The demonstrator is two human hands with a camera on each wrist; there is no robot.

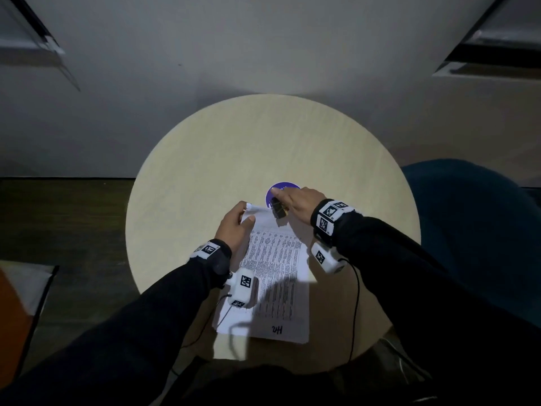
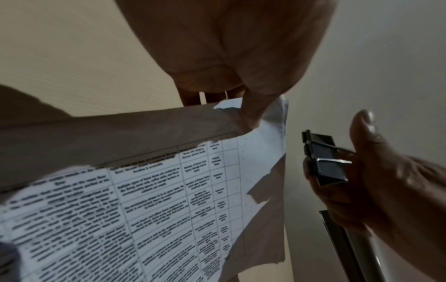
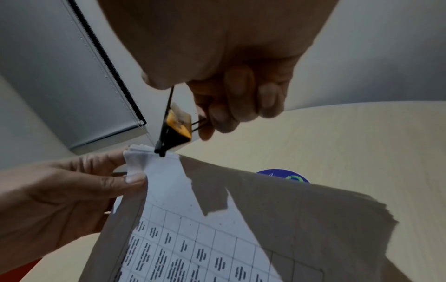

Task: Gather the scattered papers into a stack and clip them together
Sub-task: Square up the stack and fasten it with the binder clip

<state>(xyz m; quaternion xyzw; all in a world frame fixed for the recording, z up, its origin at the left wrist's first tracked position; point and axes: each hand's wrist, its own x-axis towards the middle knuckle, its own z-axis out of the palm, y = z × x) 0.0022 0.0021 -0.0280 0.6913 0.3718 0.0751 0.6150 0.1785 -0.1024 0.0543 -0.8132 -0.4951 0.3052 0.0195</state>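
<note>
A stack of printed papers [image 1: 275, 276] lies on the round light-wood table [image 1: 222, 148], its far end lifted. My left hand [image 1: 234, 227] pinches the far left corner of the stack [image 2: 265, 122] between thumb and fingers [image 3: 135, 178]. My right hand [image 1: 298, 202] squeezes the wire handles of a black binder clip [image 1: 278, 210] with a yellow-lit side [image 3: 178, 126]. The clip [image 2: 323, 162] hangs just past the stack's far edge, its mouth close to the pinched corner [image 3: 140, 158]. Whether it touches the paper is unclear.
A round purple sticker [image 1: 282, 187] sits on the table beyond the clip. A dark blue chair [image 1: 474, 224] stands at the right. An orange object [image 1: 14, 317] lies on the floor at the left. Cables run from the wrist cameras over the table's near edge.
</note>
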